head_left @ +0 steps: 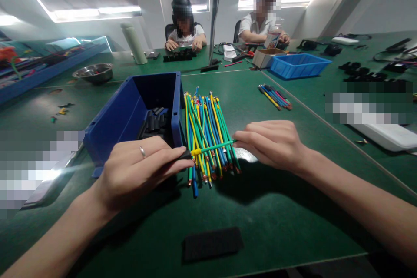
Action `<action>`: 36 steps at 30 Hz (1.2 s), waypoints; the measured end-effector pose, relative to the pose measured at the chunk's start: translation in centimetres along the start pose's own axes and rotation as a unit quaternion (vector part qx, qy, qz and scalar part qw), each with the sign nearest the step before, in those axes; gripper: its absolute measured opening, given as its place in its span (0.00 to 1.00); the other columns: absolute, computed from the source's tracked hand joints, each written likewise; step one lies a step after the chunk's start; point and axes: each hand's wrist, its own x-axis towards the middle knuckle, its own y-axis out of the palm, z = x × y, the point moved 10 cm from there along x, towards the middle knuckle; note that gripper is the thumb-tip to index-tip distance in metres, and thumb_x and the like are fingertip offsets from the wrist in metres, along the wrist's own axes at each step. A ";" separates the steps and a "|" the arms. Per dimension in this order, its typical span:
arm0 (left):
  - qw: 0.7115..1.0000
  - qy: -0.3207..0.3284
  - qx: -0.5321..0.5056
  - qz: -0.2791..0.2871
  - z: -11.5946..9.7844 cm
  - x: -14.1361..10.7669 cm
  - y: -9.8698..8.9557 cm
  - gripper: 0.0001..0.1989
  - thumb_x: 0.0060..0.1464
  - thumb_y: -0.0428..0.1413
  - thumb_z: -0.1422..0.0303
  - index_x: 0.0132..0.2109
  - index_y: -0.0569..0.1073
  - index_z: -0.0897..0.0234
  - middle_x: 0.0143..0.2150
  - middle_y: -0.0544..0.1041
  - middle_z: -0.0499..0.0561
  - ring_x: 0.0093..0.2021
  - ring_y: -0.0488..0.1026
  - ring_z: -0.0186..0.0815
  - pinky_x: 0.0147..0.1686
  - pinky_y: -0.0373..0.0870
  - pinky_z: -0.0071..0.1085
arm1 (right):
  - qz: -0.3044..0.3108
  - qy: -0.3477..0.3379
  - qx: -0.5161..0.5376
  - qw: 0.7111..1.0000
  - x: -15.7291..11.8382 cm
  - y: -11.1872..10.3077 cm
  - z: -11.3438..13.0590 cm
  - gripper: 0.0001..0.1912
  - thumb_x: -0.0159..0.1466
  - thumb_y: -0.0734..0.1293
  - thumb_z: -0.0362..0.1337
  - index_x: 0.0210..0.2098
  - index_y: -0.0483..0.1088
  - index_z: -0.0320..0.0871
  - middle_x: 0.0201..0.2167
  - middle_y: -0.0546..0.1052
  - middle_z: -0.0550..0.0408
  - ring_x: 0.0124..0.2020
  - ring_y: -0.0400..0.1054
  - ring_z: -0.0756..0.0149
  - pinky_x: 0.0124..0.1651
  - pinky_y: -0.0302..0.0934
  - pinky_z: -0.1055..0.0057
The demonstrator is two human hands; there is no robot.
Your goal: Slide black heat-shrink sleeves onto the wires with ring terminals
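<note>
A green wire (216,145) with a yellow band near one end stretches between my two hands. My left hand (140,169), wearing a ring, is closed on a short black sleeve (186,154) at the banded end; how far the wire goes into it is hidden. The far end of the wire is pinched in the fingertips of my right hand (270,143). Beneath the wire lies a row of green, yellow and blue wires (211,121), many with copper ends. Beside it stands a dark blue bin (130,95) with black pieces (154,124) inside.
A black block (213,244) lies near the table's front edge. Farther back are a small wire bundle (275,97), a light blue tray (298,66), a metal bowl (93,73) and a metal pole (214,17). Two people sit across the table.
</note>
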 end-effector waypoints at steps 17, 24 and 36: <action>0.998 -0.005 0.046 -0.040 -0.6 0.3 -1.1 0.09 0.58 0.62 0.64 0.44 0.77 0.61 0.30 0.82 0.48 0.27 0.78 0.33 0.28 0.73 0.26 | 0.005 -0.001 0.028 1.000 0.2 -0.2 0.1 0.13 0.72 0.59 0.36 0.34 0.71 0.41 0.21 0.72 0.59 0.22 0.66 0.73 0.26 0.56 0.73; 0.990 0.037 0.093 -0.099 -1.4 0.2 -1.7 0.10 0.58 0.62 0.64 0.41 0.77 0.67 0.29 0.81 0.50 0.26 0.77 0.30 0.28 0.72 0.23 | -0.013 -0.004 0.018 1.000 0.2 -0.5 0.0 0.11 0.72 0.61 0.36 0.34 0.70 0.42 0.22 0.73 0.60 0.23 0.66 0.73 0.26 0.54 0.74; 0.991 0.047 0.053 -0.111 -1.5 0.1 -1.6 0.08 0.58 0.63 0.69 0.42 0.78 0.71 0.29 0.80 0.50 0.27 0.75 0.28 0.31 0.69 0.23 | -0.038 0.002 0.046 0.998 -0.1 -0.5 0.1 0.03 0.69 0.64 0.33 0.38 0.69 0.40 0.26 0.77 0.57 0.24 0.68 0.73 0.27 0.57 0.75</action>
